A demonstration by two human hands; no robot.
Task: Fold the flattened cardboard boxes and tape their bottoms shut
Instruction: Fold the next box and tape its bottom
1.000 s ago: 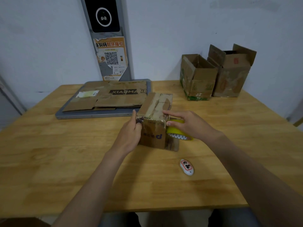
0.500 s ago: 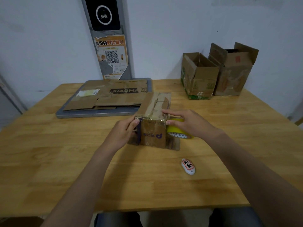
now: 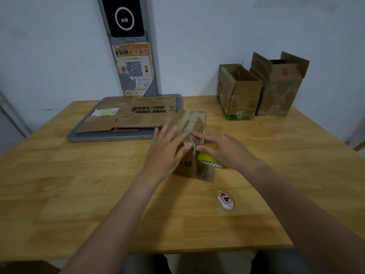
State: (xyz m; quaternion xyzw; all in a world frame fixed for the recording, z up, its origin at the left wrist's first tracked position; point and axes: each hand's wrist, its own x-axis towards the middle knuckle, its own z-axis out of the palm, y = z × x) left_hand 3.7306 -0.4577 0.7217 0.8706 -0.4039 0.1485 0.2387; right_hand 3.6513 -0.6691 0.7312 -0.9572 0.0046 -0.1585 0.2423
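Left hand (image 3: 169,149) (fingers straight, spread and motion-blurred) lies flat across the top and near upper edge of the small cardboard box (image 3: 192,169) and grips nothing. Right hand (image 3: 225,152), immediately right of the left with the two thumbs almost touching, holds a yellow tape roll (image 3: 207,157) under its palm against the box's right side. Its index finger extends straight over the box's top edge; its other fingers are hidden. The box stands on the wooden table (image 3: 79,194) directly beneath both hands, closed flaps uppermost, with pale strips running along the top away from the person.

Beyond the left hand's fingertips, flattened cardboard (image 3: 136,119) lies on a grey tray (image 3: 110,138) at the foot of a grey post (image 3: 152,56) bearing a QR-code poster (image 3: 134,70). Well beyond the right hand, against the wall, two assembled boxes stand side by side with tops open — a shorter open box (image 3: 239,95) and a taller open box (image 3: 280,89). Nearer the person than the right hand, a small white tag (image 3: 225,199) with red-and-black marking rests on the table.
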